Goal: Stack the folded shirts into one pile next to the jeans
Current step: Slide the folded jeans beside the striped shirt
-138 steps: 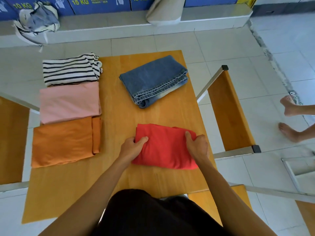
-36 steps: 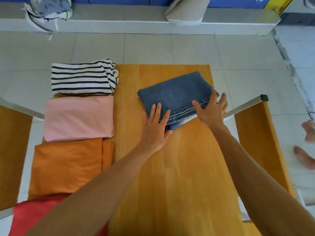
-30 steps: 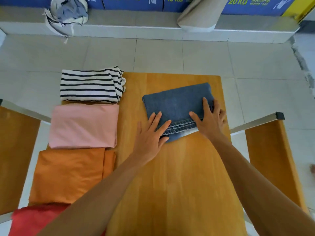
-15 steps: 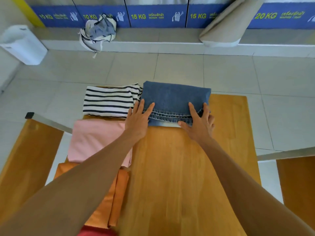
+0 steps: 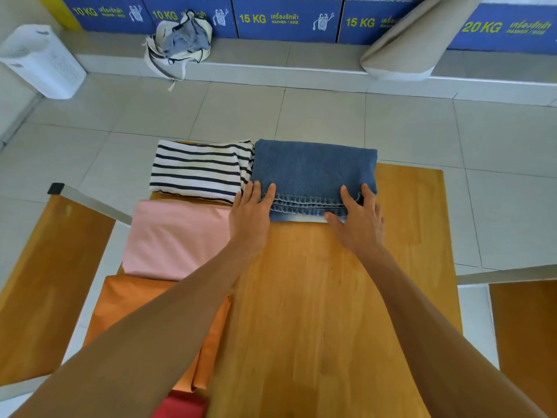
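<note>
Wooden table [image 5: 331, 312], seen from above, with the near and right part bare. Folded jeans [image 5: 313, 173] at the far edge, left side touching the striped shirt [image 5: 199, 170]. Down the left side, in a row toward the body: striped shirt, then pink shirt [image 5: 174, 236] just beside it, then orange shirt [image 5: 150, 315] with its far edge tucked under the pink one, then a sliver of red shirt [image 5: 180, 405] at the bottom of the view. Four shirts laid out singly, no pile yet.

Left hand [image 5: 250, 218] flat, fingers spread and open, tips on the near left corner of the jeans, gripping nothing. Right hand [image 5: 358, 221] likewise open and flat, fingers resting on the near hem toward the right corner.

Step in hand, most likely: squaring and seating the jeans as the marker for the pile. To do well: press lightly with flat palms, not pinched fingers, so the folds stay closed and the hems keep lined up. Nudge both corners evenly to keep the near hem parallel to the table edge. Worth watching the left side, where denim already meets the striped shirt; more push that way could ruffle its folded edge. Leave bare wood beside the jeans for the pile. Then lift each shirt from underneath, both hands, largest at the base.
</note>
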